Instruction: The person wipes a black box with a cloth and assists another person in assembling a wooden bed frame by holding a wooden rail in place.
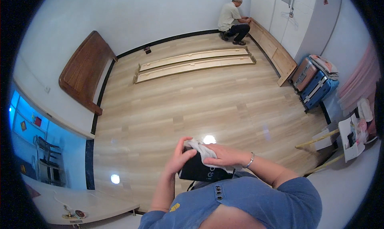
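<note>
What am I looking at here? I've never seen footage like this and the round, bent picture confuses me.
There is one picture, from a wide fisheye camera worn on a person's head, looking down; that is why straight edges bend. The person's left hand holds a small black box-like object, and the right hand presses a white cloth on it. On the light wooden floor lie two long pale wooden rails. Another person crouches at the far wall.

Bright, even indoor light; glare spots on floor (209,139); heavy fisheye bend, black rim, pic sharp.
</note>
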Available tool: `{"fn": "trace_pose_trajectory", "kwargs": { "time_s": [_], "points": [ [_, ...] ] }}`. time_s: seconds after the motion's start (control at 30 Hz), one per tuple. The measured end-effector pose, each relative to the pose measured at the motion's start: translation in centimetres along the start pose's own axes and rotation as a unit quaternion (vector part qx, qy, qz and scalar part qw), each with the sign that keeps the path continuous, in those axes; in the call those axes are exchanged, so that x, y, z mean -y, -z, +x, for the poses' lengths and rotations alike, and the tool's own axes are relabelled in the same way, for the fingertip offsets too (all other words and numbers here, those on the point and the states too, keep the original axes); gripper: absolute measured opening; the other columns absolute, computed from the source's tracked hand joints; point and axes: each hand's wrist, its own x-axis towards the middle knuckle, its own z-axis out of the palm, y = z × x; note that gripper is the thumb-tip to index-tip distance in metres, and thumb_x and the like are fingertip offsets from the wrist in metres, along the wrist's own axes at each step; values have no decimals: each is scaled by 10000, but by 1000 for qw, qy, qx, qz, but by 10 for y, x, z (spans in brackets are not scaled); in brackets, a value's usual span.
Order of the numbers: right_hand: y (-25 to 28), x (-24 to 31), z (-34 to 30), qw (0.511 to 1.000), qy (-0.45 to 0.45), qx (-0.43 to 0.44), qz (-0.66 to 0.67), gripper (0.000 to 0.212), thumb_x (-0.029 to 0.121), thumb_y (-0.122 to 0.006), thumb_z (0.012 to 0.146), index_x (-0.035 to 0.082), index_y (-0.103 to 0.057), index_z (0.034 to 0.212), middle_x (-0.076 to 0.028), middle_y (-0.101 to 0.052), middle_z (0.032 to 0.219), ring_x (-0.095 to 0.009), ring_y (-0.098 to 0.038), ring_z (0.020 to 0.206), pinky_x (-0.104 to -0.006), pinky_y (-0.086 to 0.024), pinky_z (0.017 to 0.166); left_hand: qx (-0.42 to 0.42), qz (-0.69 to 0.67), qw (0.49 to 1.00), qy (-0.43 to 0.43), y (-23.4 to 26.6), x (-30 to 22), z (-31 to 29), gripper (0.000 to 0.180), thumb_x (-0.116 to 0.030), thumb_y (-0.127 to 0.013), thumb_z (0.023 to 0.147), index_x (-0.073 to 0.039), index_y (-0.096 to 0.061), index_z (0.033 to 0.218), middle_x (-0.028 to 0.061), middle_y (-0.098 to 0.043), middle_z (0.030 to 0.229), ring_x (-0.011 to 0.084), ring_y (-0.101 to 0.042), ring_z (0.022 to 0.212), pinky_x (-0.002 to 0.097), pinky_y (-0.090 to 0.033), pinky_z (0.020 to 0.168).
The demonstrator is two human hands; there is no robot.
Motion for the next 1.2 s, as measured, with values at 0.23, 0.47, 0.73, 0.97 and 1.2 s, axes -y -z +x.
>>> {"fn": "trace_pose_trajectory", "kwargs": {
  "time_s": [0.23,0.47,0.73,0.97,1.2],
  "points": [
    [-10,-34,6,987,-19,-86,137,552,415,-470,820,28,-371,1201,-198,-470,1123,-280,-466,1039,-344,-371,865,-13,1,996,-89,22,1,3,475,-165,-531,791,-89,-327,1214,81,-508,1001,136,-490,869,229,-402,697],
    [-43,-7,14,901,-28,-318,294,518,358,-419,866,-22,-321,1206,-171,-435,1149,-240,-410,1084,-323,-298,927,-132,-153,964,-173,-22,18,9,552,-113,-412,851,-100,-136,1329,121,-356,1213,173,-413,1038,283,-335,886],
    [28,-5,12,978,-109,-175,-26,493,474,-381,831,28,-549,956,-236,-554,928,-373,-532,874,-380,-429,744,20,35,995,-90,-30,20,11,609,-204,-404,861,-5,-67,1327,190,-115,1370,232,-93,1278,302,-103,1020],
    [54,-6,10,998,-42,-18,54,545,522,-358,829,36,-530,1005,-204,-576,928,-338,-553,852,-374,-432,742,88,89,987,-105,-45,13,25,663,-208,-422,856,25,-7,1317,206,-172,1347,236,-187,1253,298,-177,1003],
    [50,-7,-4,995,-91,-43,27,514,485,-391,827,41,-508,1057,-219,-568,930,-339,-548,857,-370,-433,743,55,17,998,2,-55,33,6,696,-279,-572,787,12,-185,1287,203,-403,1186,235,-421,1080,317,-340,901]
  ]
}}
